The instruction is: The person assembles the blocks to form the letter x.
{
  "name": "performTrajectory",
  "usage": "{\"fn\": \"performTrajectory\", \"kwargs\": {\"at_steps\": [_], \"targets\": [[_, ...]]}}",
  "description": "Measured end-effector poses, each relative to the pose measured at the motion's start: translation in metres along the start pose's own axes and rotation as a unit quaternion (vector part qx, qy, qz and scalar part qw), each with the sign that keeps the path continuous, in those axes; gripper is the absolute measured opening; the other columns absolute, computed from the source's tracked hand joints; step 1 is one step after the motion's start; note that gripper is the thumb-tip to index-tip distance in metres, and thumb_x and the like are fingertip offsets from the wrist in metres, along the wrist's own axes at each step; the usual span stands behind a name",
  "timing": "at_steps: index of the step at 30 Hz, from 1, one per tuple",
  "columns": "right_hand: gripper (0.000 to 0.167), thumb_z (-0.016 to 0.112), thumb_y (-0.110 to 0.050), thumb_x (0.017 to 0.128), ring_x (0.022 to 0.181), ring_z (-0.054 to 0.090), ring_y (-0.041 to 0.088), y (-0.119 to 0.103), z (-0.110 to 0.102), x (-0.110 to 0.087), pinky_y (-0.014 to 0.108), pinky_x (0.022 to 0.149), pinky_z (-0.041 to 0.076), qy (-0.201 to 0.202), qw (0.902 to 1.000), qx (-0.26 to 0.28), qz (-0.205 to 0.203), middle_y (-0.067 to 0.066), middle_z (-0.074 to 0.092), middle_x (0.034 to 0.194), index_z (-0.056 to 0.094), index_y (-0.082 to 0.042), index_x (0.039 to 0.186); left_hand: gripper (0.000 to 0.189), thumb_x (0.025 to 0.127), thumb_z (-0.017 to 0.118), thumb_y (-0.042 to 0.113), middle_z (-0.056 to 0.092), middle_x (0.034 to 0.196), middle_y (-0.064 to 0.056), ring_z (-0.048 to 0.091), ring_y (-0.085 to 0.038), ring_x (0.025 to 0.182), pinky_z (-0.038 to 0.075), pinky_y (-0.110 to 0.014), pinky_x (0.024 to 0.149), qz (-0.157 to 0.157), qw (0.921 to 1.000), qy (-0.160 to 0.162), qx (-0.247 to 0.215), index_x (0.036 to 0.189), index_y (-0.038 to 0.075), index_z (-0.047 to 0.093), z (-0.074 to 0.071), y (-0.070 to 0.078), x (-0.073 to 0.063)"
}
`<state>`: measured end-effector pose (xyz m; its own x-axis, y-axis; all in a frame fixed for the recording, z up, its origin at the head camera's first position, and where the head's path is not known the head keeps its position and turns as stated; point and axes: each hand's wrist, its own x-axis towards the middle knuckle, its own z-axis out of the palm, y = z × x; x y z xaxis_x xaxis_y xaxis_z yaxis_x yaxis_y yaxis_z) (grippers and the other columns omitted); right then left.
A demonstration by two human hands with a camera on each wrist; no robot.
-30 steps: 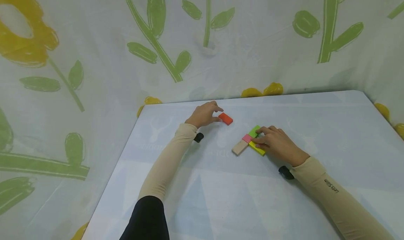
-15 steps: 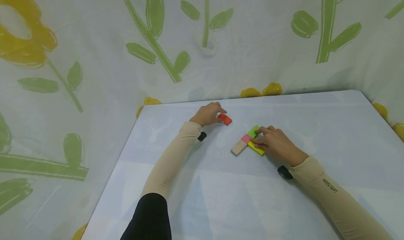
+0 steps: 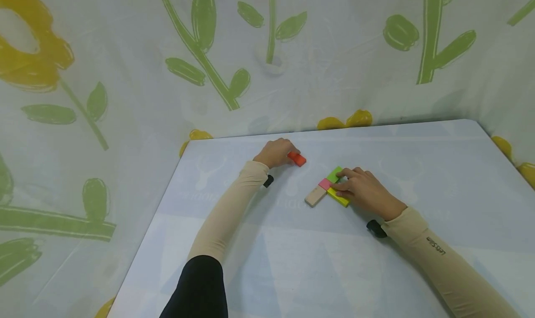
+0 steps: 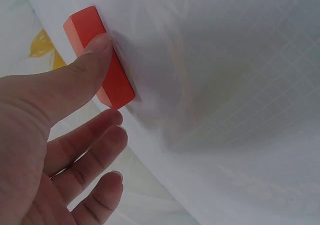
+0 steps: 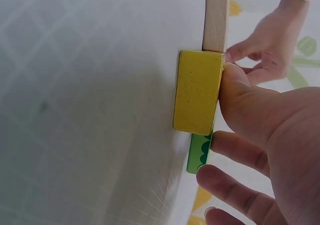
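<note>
My left hand (image 3: 275, 153) pinches the left end of an orange-red wooden block (image 3: 297, 159) near the table's far edge. In the left wrist view, the thumb lies across the red block (image 4: 120, 85), its index finger is hidden, and the other fingers stand free. Lower right, my right hand (image 3: 367, 190) rests on a joined group of blocks. Its index finger touches the green block (image 3: 334, 174), and its thumb lies where the pink block (image 3: 324, 184) meets the yellow block (image 3: 337, 197). A plain wood block (image 3: 315, 197) extends the green and pink row toward the lower left.
The blocks lie on a table with a pale patterned cover (image 3: 292, 262). Behind it hangs a white curtain (image 3: 334, 67) printed with yellow flowers and green leaves. Black wrist cameras (image 3: 377, 228) sit under both cuffs.
My left hand has moved slightly right onto the red block, its thumb and fingers closing from a spread pose. The right hand and the joined blocks stay as they were.
</note>
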<state>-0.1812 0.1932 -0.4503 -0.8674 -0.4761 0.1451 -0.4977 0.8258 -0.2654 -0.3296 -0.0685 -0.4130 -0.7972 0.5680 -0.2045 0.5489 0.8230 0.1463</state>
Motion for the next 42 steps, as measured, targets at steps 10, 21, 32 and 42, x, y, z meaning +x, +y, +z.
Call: {"fn": "performTrajectory", "kwargs": {"at_steps": [10, 21, 32, 42], "targets": [[0.032, 0.083, -0.018, 0.088, 0.109, 0.062, 0.035, -0.0011, -0.0018, -0.0006, 0.048, 0.084, 0.051, -0.003, 1.0000, 0.000, 0.002, 0.014, 0.069, 0.125, 0.079, -0.016, 0.119, 0.040, 0.095, 0.076, 0.020, 0.070, 0.132, 0.002, 0.060, -0.018, 0.125, 0.049, -0.042, 0.109, 0.001, 0.9999, -0.001, 0.011, 0.134, 0.023, 0.071, 0.0018, -0.0001, 0.0041], [0.032, 0.082, -0.018, 0.088, 0.109, 0.062, 0.035, -0.0017, -0.0018, -0.0012, 0.047, 0.082, 0.050, -0.004, 0.9999, 0.010, 0.005, 0.014, 0.069, 0.125, 0.079, -0.016, 0.120, 0.037, 0.093, 0.079, 0.019, 0.072, 0.128, 0.002, 0.062, -0.017, 0.121, 0.050, -0.040, 0.107, 0.014, 0.9997, 0.004, 0.018, 0.129, 0.022, 0.074, 0.0003, -0.0005, 0.0048], [0.032, 0.082, -0.018, 0.088, 0.109, 0.062, 0.035, -0.0011, -0.0014, -0.0007, 0.047, 0.083, 0.051, -0.005, 0.9999, 0.006, 0.007, 0.015, 0.069, 0.126, 0.079, -0.016, 0.120, 0.038, 0.093, 0.079, 0.021, 0.072, 0.129, 0.002, 0.063, -0.019, 0.122, 0.050, -0.043, 0.106, 0.023, 0.9993, -0.001, 0.029, 0.130, 0.022, 0.073, -0.0001, -0.0010, 0.0065], [0.032, 0.081, -0.019, 0.089, 0.109, 0.061, 0.034, -0.0017, -0.0029, -0.0004, 0.047, 0.084, 0.050, -0.014, 0.9998, 0.007, 0.010, 0.014, 0.069, 0.127, 0.079, -0.017, 0.121, 0.038, 0.093, 0.079, 0.023, 0.072, 0.129, 0.003, 0.063, -0.018, 0.120, 0.051, -0.044, 0.104, 0.021, 0.9991, -0.005, 0.037, 0.131, 0.023, 0.073, 0.0016, -0.0018, 0.0088]]}}
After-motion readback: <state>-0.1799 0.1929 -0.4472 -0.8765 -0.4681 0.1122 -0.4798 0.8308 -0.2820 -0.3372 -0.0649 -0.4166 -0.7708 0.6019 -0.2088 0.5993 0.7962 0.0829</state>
